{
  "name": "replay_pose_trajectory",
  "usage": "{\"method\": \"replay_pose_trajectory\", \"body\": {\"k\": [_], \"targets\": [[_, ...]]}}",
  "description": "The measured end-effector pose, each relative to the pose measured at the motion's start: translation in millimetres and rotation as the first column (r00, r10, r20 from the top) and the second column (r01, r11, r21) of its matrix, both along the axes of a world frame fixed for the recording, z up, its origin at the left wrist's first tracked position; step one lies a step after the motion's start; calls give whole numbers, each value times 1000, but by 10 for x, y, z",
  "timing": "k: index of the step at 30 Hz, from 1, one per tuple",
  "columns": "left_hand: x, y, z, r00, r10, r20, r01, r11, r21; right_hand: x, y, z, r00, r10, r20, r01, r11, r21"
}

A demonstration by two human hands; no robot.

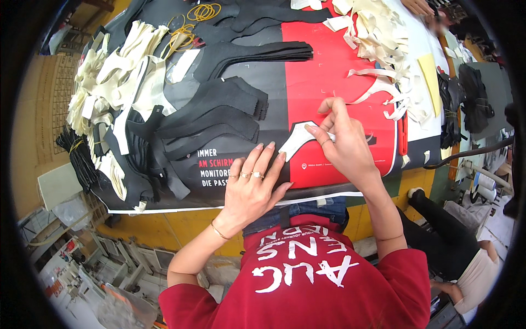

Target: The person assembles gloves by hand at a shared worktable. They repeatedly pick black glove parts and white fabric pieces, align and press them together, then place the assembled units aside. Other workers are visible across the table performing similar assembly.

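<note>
White cut piece (296, 141), dark-edged: judged light, limp, best held by edges; was located between left grip (251, 187), spread at its lower end, and right grip (347, 149), by which its right end was apparently pinched.

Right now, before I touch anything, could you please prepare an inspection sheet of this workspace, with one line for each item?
Surface: printed sheet, black on the left, mostly red on the right.
Work things: white piece with dark edging, lying near the front; black cut pieces stacked left of the red area.
Clutter: cream pieces heaped at far left, more cream scraps at upper right; yellow bands at the back.
Hands: left hand spread, fingertips by the white piece's lower end; right hand at its upper end, grip unclear.
Cables: dark cord beyond the right edge.
Surroundings: another person at lower right.
</note>
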State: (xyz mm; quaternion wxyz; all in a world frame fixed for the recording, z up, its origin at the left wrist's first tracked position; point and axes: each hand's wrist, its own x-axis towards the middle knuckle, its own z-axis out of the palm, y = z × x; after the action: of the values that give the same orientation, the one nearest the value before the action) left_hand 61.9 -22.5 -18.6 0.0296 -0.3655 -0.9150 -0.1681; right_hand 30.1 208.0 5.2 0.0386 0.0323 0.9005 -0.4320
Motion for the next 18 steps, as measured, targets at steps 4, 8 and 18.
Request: {"method": "replay_pose_trajectory", "body": {"k": [4,8,18], "targets": [[-89,-32,67,998,-70,9,70,997,-32,14,-24,8,1000,17,6,-18,995,99],[-115,42,137,998,-65,7,65,997,-42,26,-56,4,999,19,-32,-13,985,170],[-251,543,-23,963,-109,248,109,994,14,123,-58,58,997,-77,-26,81,955,285]]}}
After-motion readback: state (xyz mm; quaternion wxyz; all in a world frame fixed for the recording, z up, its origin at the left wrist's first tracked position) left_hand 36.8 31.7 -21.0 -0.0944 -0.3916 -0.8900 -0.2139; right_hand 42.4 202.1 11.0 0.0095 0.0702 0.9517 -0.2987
